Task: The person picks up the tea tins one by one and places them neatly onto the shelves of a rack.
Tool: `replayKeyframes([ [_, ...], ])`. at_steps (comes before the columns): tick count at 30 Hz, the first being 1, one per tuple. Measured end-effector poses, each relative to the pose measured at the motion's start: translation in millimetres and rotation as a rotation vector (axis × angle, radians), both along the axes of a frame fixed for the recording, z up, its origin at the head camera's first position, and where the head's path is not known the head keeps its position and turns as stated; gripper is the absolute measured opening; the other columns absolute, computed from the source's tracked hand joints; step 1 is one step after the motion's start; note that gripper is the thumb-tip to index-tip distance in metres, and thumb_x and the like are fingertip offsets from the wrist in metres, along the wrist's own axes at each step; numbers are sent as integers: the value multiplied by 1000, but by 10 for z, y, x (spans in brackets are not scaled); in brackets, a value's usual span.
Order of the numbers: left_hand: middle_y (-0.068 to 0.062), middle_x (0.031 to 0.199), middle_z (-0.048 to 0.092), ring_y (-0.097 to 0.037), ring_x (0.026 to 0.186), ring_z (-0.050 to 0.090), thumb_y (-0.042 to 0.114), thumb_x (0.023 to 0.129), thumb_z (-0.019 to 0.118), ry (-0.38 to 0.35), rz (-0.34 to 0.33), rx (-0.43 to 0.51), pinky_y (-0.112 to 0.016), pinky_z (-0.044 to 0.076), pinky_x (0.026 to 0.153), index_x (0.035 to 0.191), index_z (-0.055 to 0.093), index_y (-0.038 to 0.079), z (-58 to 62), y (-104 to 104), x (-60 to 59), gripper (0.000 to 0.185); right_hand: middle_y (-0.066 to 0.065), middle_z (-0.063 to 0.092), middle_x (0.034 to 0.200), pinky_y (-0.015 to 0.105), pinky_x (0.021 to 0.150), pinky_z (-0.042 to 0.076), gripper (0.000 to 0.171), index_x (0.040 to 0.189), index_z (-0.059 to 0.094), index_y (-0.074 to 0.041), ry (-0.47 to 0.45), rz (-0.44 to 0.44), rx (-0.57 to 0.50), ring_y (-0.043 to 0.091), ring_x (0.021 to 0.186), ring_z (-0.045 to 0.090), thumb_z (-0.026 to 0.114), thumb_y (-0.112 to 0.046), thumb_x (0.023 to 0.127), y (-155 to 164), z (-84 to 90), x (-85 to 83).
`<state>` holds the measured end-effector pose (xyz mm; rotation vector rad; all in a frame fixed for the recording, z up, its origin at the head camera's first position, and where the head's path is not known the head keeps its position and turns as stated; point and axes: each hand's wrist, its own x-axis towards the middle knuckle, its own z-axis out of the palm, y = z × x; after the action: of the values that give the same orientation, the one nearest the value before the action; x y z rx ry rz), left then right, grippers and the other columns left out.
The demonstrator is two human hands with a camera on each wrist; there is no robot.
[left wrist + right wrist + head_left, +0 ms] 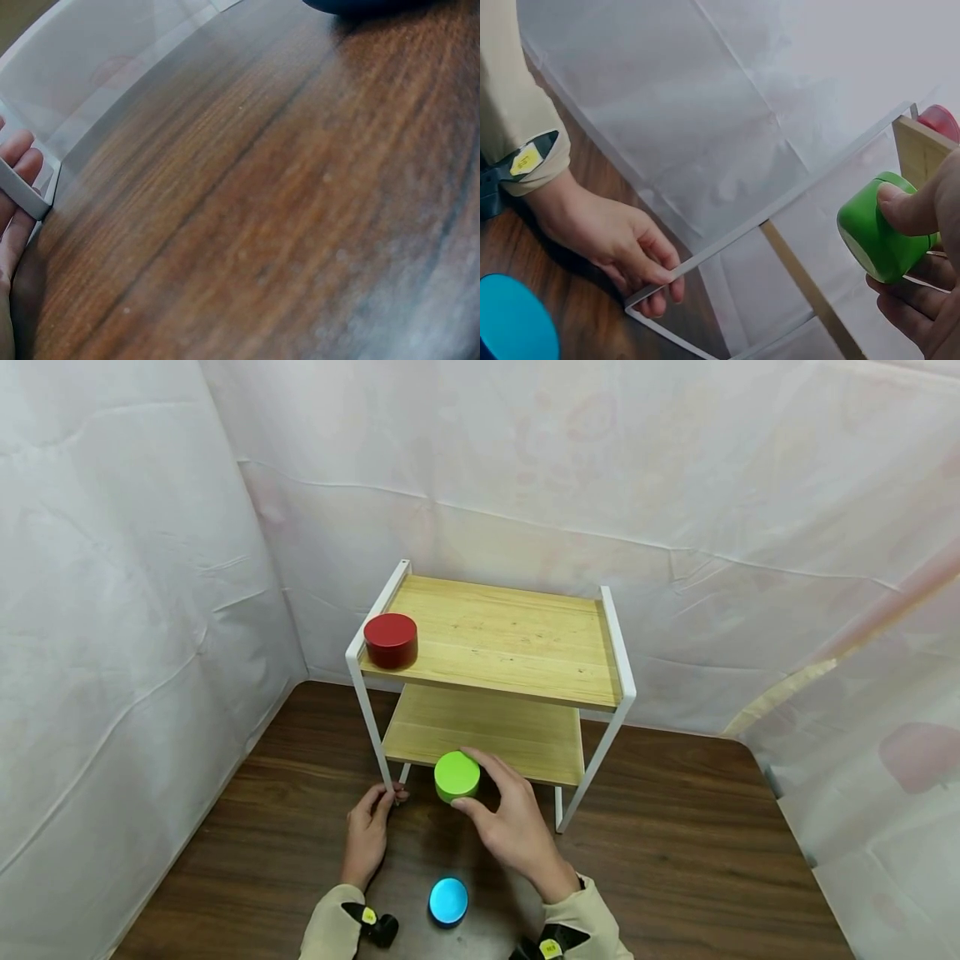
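Observation:
My right hand (504,810) grips a green round tin (457,775) between thumb and fingers, just in front of the lower wooden shelf (517,735) of a small white-framed rack. The right wrist view shows the green tin (881,229) under my thumb (911,210). My left hand (371,822) holds the rack's front left leg (375,735) near the table, fingers curled round the white bar (705,259). In the left wrist view only fingertips (19,161) on the leg's foot (22,191) show. A red tin (391,640) stands on the top shelf's front left corner.
A blue round tin (448,901) lies on the dark wooden table (675,860) between my wrists. White sheeting (112,610) hangs close on the left, back and right. The top shelf (510,639) is bare apart from the red tin.

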<state>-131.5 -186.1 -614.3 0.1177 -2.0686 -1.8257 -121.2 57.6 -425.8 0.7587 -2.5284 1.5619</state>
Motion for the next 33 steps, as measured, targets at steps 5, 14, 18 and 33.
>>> replayKeyframes([
  [5,-19,107,78,-15,104,73,19,111,55,5,0,8,-17,55,91,118,72,-3,4,3,7,29,3,63,149,55,113,50,64,151,58,-15,36,5,-3,27,141,58,83,-16,92,-34,83,-44],
  [14,-21,109,77,-18,106,74,20,112,52,16,-10,-11,-18,56,91,120,71,-4,-9,9,15,31,-1,62,149,51,114,50,63,152,57,-16,24,20,-14,22,141,58,82,-18,94,-95,198,-96],
  [18,-21,109,76,-15,105,73,19,112,52,30,-19,-4,-20,56,92,121,70,-5,-6,0,12,31,0,62,150,50,115,50,64,153,56,-17,42,31,-21,22,143,57,82,-18,94,-116,257,-114],
  [33,-19,108,77,-16,104,74,17,112,53,34,-16,6,-19,56,91,120,71,-5,5,5,11,29,1,64,146,50,113,52,66,152,55,-16,144,56,-42,20,139,60,83,-12,93,-140,554,-138],
])
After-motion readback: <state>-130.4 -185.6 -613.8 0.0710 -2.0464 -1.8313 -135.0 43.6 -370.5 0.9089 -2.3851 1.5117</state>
